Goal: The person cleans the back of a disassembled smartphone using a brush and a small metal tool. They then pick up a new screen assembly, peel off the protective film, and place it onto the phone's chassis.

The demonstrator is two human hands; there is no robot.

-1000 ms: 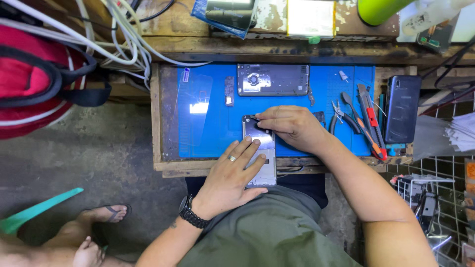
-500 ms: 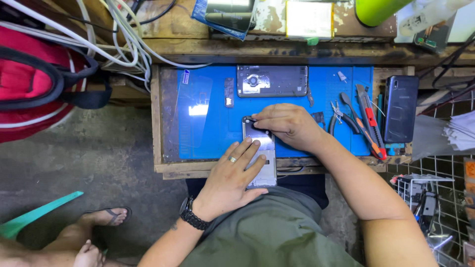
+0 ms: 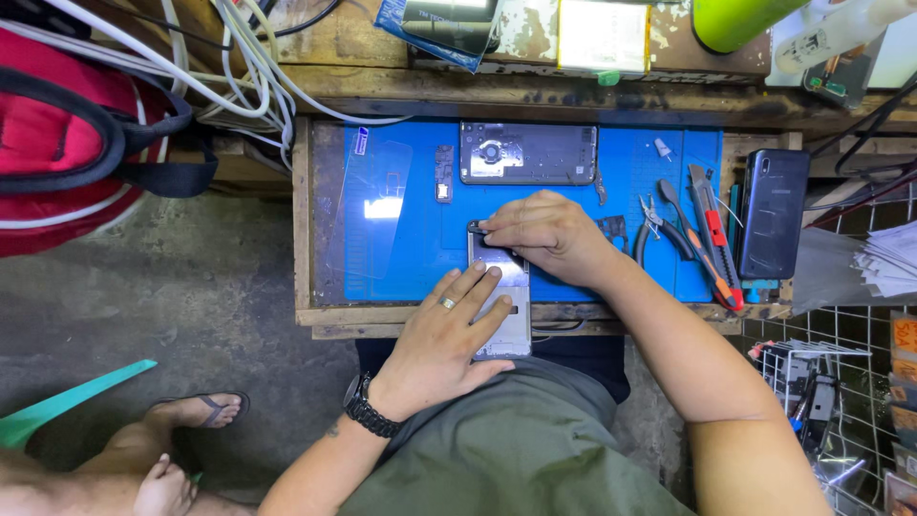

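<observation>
The left hand [image 3: 449, 334] lies flat with fingers spread across the opened phone [image 3: 501, 311], pinning it where it overhangs the near edge of the blue mat [image 3: 401, 220] so it cannot slide; the right hand [image 3: 549, 234] curls at the phone's top end, fingertips pinched on something small and dark there. Pliers [image 3: 659, 225] and a cutter [image 3: 712, 239] lie just right, within reach; a removed back panel [image 3: 527, 153] sits further back, out of the way.
</observation>
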